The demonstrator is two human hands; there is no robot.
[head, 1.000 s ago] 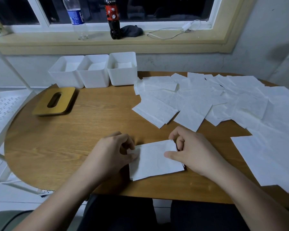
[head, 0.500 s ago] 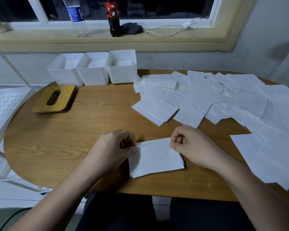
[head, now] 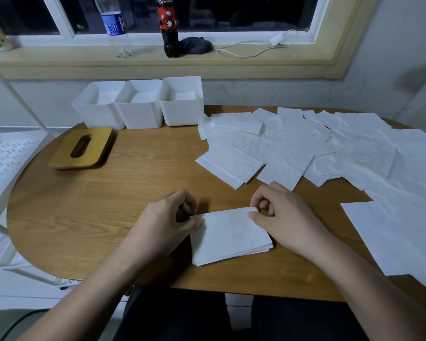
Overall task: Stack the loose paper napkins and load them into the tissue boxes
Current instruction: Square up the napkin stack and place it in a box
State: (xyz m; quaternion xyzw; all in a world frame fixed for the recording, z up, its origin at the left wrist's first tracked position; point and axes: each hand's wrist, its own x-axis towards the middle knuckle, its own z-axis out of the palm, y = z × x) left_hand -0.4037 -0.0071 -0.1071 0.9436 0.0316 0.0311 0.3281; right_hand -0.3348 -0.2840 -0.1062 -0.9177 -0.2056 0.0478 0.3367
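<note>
So far we have a small stack (head: 231, 236) at the near edge of the desk (head: 96, 217), left hand (head: 166, 217) and right hand (head: 280, 212) each pinching a far corner with curled fingers (head: 255, 217); most napkins (head: 305, 148) lie loose on the right, and the three boxes (head: 143, 112) look barely filled

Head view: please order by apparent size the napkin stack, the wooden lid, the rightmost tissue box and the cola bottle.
1. napkin stack (nearest the camera)
2. wooden lid and rightmost tissue box, about alike
3. cola bottle
</note>
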